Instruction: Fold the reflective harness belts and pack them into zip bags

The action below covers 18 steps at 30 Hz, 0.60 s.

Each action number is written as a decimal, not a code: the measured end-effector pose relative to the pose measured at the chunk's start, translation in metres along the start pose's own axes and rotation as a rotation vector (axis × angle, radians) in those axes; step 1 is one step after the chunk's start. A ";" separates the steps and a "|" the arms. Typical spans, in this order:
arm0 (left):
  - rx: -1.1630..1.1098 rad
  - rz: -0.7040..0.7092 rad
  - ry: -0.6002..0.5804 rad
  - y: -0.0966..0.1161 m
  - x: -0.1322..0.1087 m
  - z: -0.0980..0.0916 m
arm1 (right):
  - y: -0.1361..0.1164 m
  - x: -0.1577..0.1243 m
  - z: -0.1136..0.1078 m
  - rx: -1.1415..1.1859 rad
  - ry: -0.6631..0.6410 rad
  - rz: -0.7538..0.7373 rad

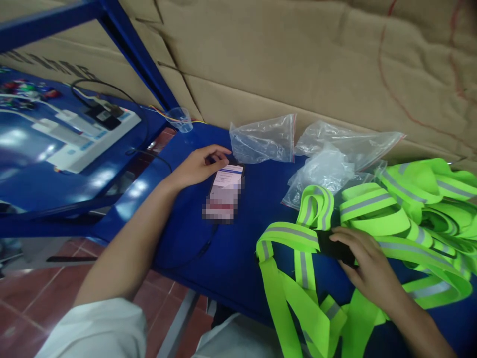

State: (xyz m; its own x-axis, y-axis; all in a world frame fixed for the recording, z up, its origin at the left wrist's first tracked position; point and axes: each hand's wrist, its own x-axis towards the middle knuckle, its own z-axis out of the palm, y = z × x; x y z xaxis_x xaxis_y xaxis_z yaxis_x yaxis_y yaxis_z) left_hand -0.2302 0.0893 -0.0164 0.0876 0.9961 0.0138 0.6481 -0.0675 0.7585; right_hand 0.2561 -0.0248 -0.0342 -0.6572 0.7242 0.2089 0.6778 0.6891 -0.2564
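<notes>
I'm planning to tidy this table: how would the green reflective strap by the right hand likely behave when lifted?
Probably floppy: the strap bends into loops and folds. Likely light for its length, as it looks like thin, flat band. It might snag, since more green loops crowd beside it, near the right hand.

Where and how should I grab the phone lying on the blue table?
Probably take the phone by its two long edges, near the middle, coming from above and the left, where the left hand is by its top corner. It lies flat, screen up, leaving its thin sides to pinch; a cable seems to run from its near end, so keep off that end.
</notes>
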 end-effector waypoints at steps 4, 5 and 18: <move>0.003 0.012 -0.005 -0.002 -0.001 0.000 | 0.001 -0.001 0.001 0.005 0.002 0.011; 0.013 0.021 -0.007 -0.003 -0.001 0.001 | 0.001 -0.001 0.002 0.007 -0.001 0.015; 0.212 0.099 -0.129 0.015 -0.011 0.007 | 0.000 -0.001 0.002 0.011 0.000 0.023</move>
State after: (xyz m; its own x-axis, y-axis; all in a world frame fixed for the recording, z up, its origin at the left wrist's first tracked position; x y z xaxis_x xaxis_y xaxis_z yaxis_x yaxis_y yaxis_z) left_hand -0.2156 0.0771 -0.0099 0.2455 0.9693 -0.0125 0.7745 -0.1883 0.6039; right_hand 0.2564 -0.0252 -0.0360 -0.6414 0.7399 0.2028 0.6893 0.6718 -0.2711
